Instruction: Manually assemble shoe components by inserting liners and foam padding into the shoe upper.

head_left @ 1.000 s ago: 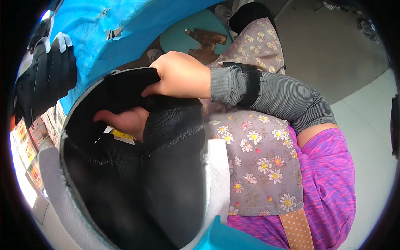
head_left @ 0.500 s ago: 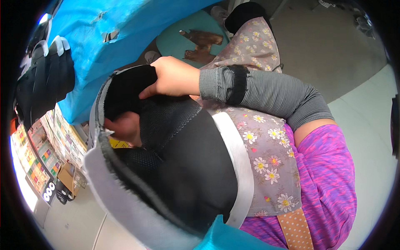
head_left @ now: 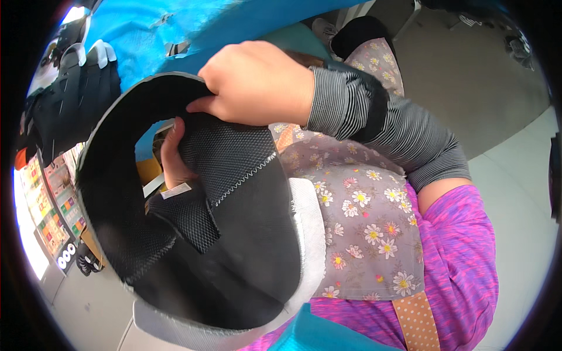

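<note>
A black shoe upper (head_left: 252,251) with mesh lining and a pale edge is held up in front of my body, its opening facing me. My right hand (head_left: 252,82), in a grey striped sleeve, pinches its top rim between thumb and fingers. Through the opening shows part of my left hand (head_left: 174,155), its thumb pointing up beside the mesh. The upper hides its other fingers; it appears to grip the upper from behind. A small white label (head_left: 177,191) sits on the lining just below that thumb.
Several black uppers with white loops (head_left: 73,96) hang at the left beside a blue covering (head_left: 134,35). A teal round seat (head_left: 293,38) is partly visible beyond my right hand. A floral apron (head_left: 363,228) covers my lap. Printed sheets (head_left: 50,193) show at far left.
The upper has turned so that its opening faces me more fully and widens. My right hand has risen with the rim. More of my left thumb shows, now pointing up.
</note>
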The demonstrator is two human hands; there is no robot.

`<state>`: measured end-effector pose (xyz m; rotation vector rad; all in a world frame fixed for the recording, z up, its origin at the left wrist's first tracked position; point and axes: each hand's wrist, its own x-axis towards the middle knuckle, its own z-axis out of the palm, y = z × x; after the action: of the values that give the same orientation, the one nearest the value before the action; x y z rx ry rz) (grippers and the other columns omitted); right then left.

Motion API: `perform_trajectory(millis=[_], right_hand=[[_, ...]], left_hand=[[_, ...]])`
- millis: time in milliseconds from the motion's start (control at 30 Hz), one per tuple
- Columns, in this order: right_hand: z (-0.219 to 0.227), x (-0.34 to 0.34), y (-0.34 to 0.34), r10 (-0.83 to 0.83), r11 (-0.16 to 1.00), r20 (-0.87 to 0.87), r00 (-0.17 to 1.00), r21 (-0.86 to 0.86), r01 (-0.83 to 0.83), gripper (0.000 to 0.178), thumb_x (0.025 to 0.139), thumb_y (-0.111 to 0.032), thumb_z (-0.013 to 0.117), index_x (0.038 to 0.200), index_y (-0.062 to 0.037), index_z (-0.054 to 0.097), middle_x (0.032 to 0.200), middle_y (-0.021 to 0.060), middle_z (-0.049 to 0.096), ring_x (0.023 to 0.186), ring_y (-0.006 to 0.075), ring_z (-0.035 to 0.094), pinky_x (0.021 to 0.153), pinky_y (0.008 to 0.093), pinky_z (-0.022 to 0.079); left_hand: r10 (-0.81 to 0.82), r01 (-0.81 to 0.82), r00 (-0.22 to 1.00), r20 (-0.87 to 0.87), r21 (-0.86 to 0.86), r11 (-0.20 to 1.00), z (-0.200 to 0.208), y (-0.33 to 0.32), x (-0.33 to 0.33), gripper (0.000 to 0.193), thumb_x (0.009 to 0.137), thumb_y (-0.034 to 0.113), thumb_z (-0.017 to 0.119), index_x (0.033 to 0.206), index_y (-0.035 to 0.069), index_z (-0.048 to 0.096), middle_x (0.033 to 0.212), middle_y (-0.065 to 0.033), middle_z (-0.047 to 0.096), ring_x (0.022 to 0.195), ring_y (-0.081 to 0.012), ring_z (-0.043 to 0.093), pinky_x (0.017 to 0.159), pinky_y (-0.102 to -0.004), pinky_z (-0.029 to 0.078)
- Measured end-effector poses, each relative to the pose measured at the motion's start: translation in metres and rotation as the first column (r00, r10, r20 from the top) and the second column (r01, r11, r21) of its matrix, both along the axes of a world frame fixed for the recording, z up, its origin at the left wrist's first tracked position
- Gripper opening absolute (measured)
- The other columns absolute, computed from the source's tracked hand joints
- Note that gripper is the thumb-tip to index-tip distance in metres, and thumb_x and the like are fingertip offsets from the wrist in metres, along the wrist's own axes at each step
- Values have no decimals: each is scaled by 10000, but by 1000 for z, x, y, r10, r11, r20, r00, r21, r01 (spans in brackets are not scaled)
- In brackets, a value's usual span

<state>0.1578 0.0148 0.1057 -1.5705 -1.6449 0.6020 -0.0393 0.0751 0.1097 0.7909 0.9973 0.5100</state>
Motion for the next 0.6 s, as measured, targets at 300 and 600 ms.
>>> perform_trajectory(millis=[300, 600], right_hand=[[30, 26, 18, 79, 834, -25, 997, 550, -52, 250, 784, -262, 666, 792, -15, 626, 668, 141, 599, 578, 308, 596, 545, 376, 483], [29, 16, 26, 107, 966, -820, 562, -48, -254, 395, 760, -300, 759, 881, 71, 696, 776, 101, 694, 651, 131, 647, 607, 212, 495]], left_hand=[[-226, 215, 968, 109, 104, 971, 41, 3, 12, 488, 824, 114, 589, 1263, -58, 465, 1199, -190, 574, 1071, -293, 587, 942, -376, 462], [-9, 122, 986, -167, 686, 717, 19, -23, 1, 732, 645, 95, 861, 1247, -69, 479, 1217, -162, 559, 1087, -258, 560, 972, -337, 450]])
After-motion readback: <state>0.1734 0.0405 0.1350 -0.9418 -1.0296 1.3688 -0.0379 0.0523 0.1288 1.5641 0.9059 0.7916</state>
